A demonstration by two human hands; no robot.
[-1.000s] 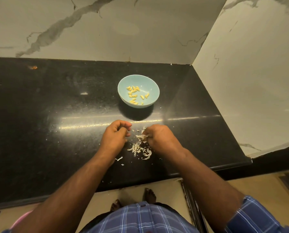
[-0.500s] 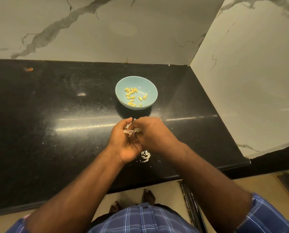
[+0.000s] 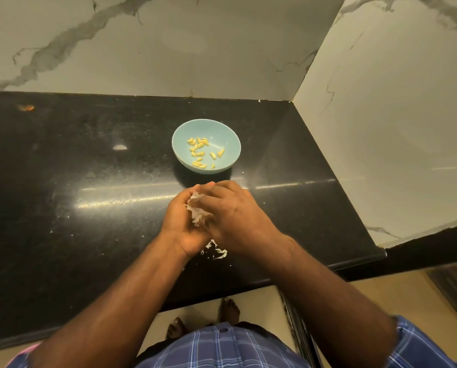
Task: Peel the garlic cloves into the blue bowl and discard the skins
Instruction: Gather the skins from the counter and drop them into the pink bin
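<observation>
1. The counter (image 3: pixel 89 235) is black polished stone, glossy, with fine pale speckles and streaks of reflected light.
2. The wall panels (image 3: pixel 195 49) look like pale marble with grey veins, smooth with a soft sheen.
3. The blue bowl (image 3: pixel 230 144) has a smooth, faintly shiny glaze, probably ceramic.
4. The garlic skins (image 3: pixel 196 211) are thin, papery, matt white.
5. The peeled cloves (image 3: pixel 199 152) look smooth and yellowish.
6. The shirt (image 3: pixel 222 349) is woven checked cloth.

A black polished countertop (image 3: pixel 62 197) fills a corner, backed by pale marble-veined wall panels (image 3: pixel 168 49) on two sides — grey streaks running across them. Overhead light glares off the stone in a bright band; beige floor (image 3: pixel 381 296) shows below.
</observation>
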